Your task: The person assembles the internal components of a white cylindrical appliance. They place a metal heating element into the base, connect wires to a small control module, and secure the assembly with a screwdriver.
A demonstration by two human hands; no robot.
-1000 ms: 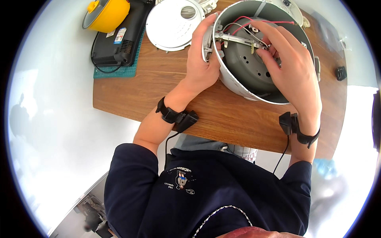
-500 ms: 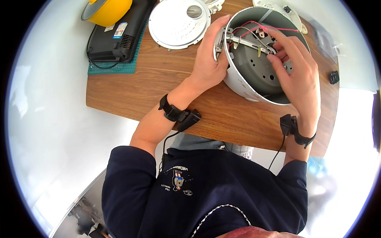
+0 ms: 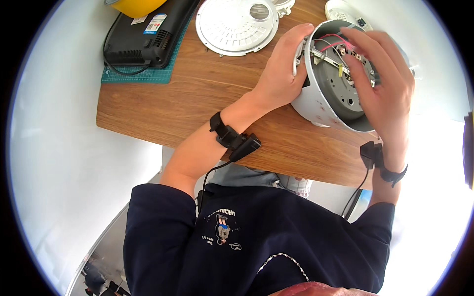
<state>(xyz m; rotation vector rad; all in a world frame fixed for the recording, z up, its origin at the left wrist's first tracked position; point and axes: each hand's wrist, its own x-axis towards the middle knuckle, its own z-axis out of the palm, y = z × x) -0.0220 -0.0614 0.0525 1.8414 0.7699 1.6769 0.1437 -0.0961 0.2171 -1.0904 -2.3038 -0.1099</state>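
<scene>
A pale round appliance housing, like a rice cooker body, is tipped so its open grey inside faces me. My left hand grips its left side, fingers along the rim and thumb below, by a white fitting. Inside run a metal lever bar and red wires. Over the opening, my right hand has thumb and forefinger apart, with wires showing between them; its other fingers reach across the far right rim, partly blurred. Dark holes dot the grey bottom plate.
A white vented round cover lies left of the housing, with another white part behind it. At far left a black flat appliance sits on a green cutting mat, a yellow pot on top. All are on a wooden table.
Both hands and the housing have shifted right, and the housing is tilted more. My right thumb and forefinger have come away from the end of the lever bar and spread apart.
</scene>
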